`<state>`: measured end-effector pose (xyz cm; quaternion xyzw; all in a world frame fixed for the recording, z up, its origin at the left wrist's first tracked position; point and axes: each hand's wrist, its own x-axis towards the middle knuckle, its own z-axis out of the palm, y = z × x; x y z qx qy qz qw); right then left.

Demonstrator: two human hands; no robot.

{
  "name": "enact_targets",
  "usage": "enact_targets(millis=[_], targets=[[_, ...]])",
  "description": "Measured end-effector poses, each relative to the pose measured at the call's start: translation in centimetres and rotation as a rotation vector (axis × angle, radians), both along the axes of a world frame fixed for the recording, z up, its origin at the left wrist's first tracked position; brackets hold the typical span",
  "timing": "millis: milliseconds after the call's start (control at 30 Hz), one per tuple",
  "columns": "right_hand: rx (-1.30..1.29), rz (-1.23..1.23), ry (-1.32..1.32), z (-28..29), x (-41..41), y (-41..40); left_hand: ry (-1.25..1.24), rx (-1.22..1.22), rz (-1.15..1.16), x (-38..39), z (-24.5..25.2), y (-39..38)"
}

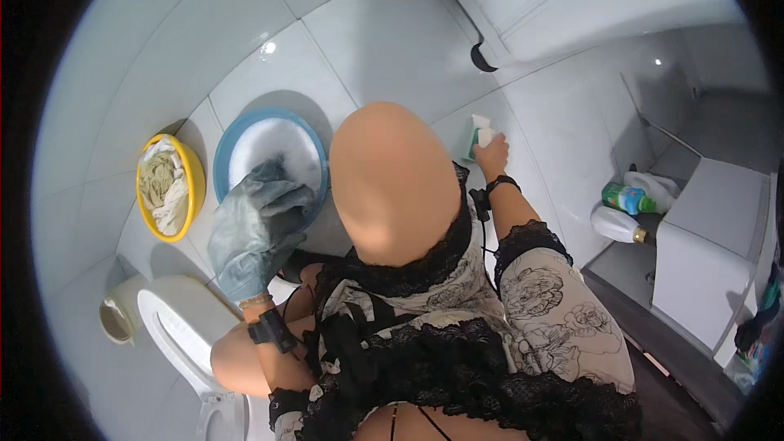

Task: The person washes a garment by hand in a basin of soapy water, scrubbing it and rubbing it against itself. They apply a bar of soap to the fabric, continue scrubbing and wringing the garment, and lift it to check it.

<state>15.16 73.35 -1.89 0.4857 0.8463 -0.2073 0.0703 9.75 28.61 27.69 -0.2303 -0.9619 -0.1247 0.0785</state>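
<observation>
My left hand (260, 223), in a loose grey-blue plastic glove, reaches over the near edge of a round blue basin (222, 162). White suds (269, 141) cover what the basin holds, and the gloved fingertips lie at the suds. Whether those fingers hold anything is hidden. My bare right hand (492, 156) is low over the floor at the right, with its fingers on a white block (486, 136) that looks like a soap bar. Right beside it, partly covered by the hand, is a green and white soap box (474, 141).
A yellow basin (199, 177) of pale cloths (162, 180) stands left of the blue basin. Nearer are a white toilet (184, 318) and a bin (117, 321). Several bottles (628, 198) lie by a white box (704, 251) at right. A white cabinet (520, 6) stands ahead.
</observation>
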Motion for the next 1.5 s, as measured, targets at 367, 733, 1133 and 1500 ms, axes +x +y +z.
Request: enact_targets(millis=[367,733,1133,1500], targets=[[0.145,0.065,-0.042,0.5,-1.0,-1.9,-0.004,0.018,-0.012,4.4,-1.4,0.2],[-0.334,0.097,0.834,22.5,-12.9,-2.8,0.119,0.043,0.261,1.3,-5.2,-4.6],[-1.313,0.929,-0.061,21.6,-10.4,-34.2,0.041,0.545,0.569,4.8,-9.9,-8.7],[-1.796,0.401,0.203,20.5,-14.3,-34.2,-0.025,1.427,0.608,3.4,-13.8,-10.8]])
